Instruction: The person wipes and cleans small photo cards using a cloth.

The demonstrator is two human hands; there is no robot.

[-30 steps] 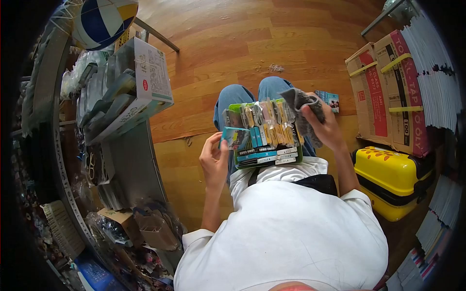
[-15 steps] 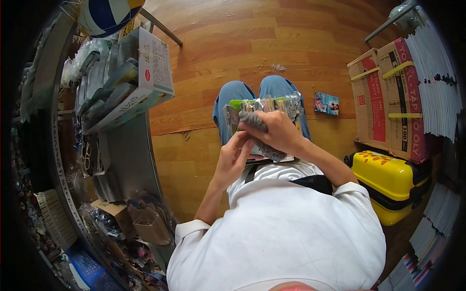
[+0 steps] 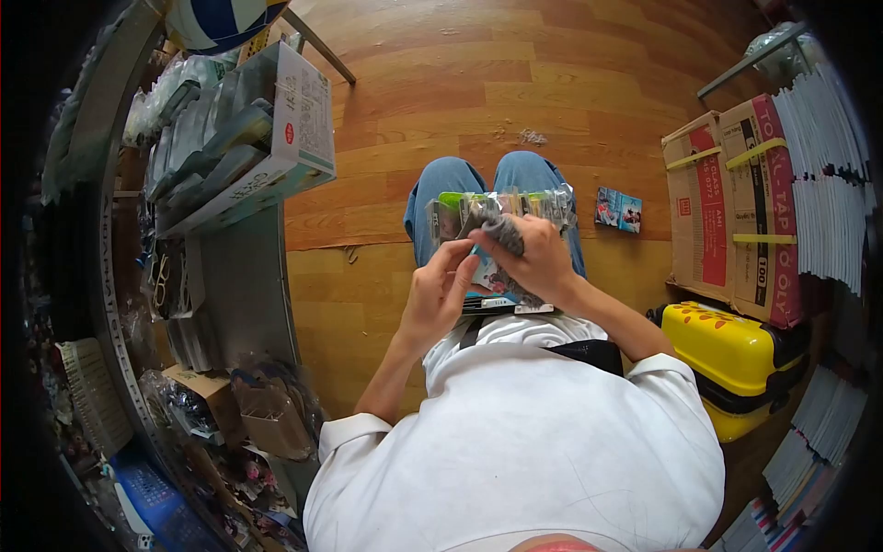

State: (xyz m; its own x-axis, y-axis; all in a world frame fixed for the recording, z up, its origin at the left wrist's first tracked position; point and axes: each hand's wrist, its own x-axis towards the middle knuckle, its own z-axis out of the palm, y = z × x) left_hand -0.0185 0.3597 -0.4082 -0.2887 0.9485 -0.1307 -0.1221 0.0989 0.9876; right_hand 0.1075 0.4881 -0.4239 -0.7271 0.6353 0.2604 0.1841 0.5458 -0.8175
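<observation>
My right hand (image 3: 541, 260) is wrapped round a bunched grey cloth (image 3: 504, 234) above my lap. My left hand (image 3: 441, 283) is beside it, thumb and fingers closed at the edge of a small blue and white item (image 3: 487, 269); its grip there is partly hidden. Under the hands, a row of plastic-wrapped packets (image 3: 445, 219) with green and yellow parts lies across my thighs. Dark flat items with white labels (image 3: 497, 302) show near my waist.
Shelving with a carton of grey packets (image 3: 303, 110) stands at left. A small blue picture packet (image 3: 618, 210) lies on the wooden floor (image 3: 441, 83). At right are strapped cardboard boxes (image 3: 699, 207), a yellow case (image 3: 713, 340) and stacked notebooks (image 3: 828, 221).
The grey cloth has shifted slightly right with my right hand, uncovering more of the blue and white item. My left hand stays close by. The whole view has shifted a little.
</observation>
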